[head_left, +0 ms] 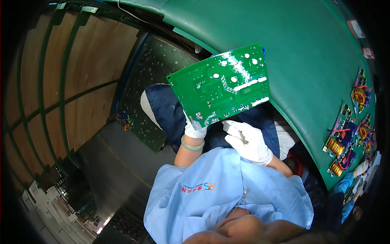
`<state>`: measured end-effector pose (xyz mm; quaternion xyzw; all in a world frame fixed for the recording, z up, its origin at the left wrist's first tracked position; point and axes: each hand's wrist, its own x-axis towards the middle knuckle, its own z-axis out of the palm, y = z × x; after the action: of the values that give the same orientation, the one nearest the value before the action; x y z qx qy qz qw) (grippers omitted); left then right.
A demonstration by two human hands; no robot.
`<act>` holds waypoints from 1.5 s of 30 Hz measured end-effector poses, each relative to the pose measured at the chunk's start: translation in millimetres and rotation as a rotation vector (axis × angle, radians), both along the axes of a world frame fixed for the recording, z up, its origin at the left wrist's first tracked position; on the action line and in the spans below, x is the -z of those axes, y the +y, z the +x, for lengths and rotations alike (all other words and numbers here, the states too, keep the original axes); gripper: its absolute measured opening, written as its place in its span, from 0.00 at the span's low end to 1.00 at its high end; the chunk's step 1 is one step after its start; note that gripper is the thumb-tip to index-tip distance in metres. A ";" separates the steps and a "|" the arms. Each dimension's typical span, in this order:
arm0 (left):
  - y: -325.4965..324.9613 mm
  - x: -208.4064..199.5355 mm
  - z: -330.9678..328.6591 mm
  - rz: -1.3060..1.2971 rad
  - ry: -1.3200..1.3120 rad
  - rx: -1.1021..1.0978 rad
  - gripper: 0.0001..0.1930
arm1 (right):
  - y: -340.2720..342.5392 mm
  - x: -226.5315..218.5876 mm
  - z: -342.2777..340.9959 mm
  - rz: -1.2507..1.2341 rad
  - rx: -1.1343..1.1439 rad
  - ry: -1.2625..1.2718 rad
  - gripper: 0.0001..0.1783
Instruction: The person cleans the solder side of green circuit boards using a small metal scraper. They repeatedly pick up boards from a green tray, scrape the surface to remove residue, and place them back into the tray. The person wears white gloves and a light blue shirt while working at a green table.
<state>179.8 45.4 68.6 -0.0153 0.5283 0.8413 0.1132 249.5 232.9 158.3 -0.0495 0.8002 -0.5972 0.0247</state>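
A large green circuit board (211,95) is held up over my lap, its solder side showing shiny joints, round white spots and white strips. My left hand (195,131), in a white glove, grips it at the lower left corner; most of those fingers are hidden behind the board. Just below the board's lower edge is my right hand (254,147), also white-gloved. Its fingers are curled with the tips close together near the edge. What they pinch, if anything, I cannot make out. A blue part (264,51) peeks out at the board's upper right corner.
A green-covered table (300,61) curves along the far and right side. Several boards with copper coils (336,146) and red wires lie on its right part. At the left stand green-framed wooden panels (97,44). Another person's blue sleeve (344,183) shows at the lower right.
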 end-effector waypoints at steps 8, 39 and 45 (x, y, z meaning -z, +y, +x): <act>-3.1 -15.3 -8.4 0.111 -0.132 -0.013 0.19 | 32.5 9.4 -7.4 0.333 -0.032 0.273 0.20; -20.8 -6.9 -5.3 -0.921 0.492 0.249 0.19 | 34.7 8.1 -2.1 -0.445 0.525 -0.335 0.29; -30.3 14.5 -2.2 -0.640 0.197 0.225 0.18 | 33.2 11.6 0.1 -0.513 0.517 -0.233 0.30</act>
<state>177.6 15.1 54.1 0.0896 0.7721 0.6126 0.1431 249.6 266.1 146.7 0.2176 0.6027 -0.7661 -0.0492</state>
